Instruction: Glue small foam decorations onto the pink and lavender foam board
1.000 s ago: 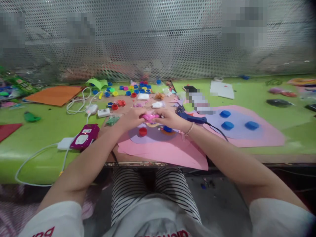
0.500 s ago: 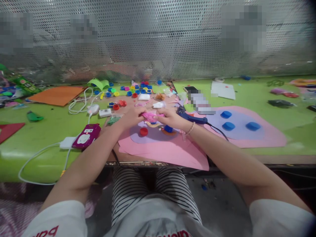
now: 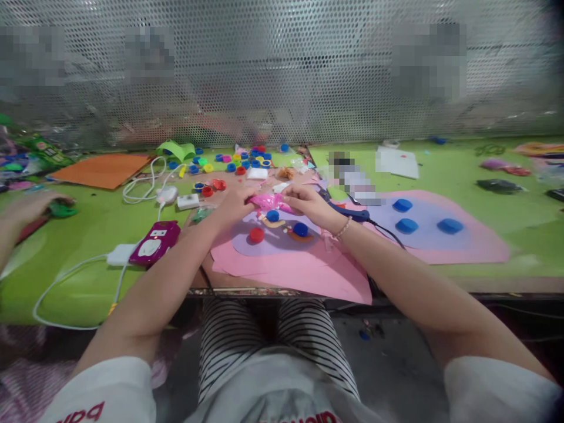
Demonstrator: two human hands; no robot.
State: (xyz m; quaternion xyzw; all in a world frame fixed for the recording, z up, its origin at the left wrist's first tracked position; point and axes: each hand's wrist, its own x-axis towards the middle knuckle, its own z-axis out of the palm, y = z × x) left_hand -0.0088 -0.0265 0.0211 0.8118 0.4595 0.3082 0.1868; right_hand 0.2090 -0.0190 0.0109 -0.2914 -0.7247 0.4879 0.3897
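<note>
Between my hands is a shiny pink crinkled plastic packet (image 3: 269,201), its contents hidden. My left hand (image 3: 238,204) pinches its left end. Fingers of my right hand (image 3: 306,202) are closed on its right end. Just below it, a purple paper shape (image 3: 282,244) on pink paper (image 3: 326,279) carries a red cap (image 3: 257,235) and two blue caps (image 3: 301,230), with small tan and orange curved pieces beside the blue ones. A dark blue glue gun (image 3: 352,213) with a cord lies right of my right hand.
Bottle caps in several colours (image 3: 253,158) lie behind my hands. At left are a magenta power bank (image 3: 154,244), white cables and orange paper (image 3: 103,170). Another person's hand (image 3: 39,208) is by a green piece. At right are a phone (image 3: 356,182) and purple paper with blue caps (image 3: 406,225).
The pink packet and my hands have shifted slightly up and away, uncovering a blue cap below. Another person's hand has come in at the left, over the green piece.
</note>
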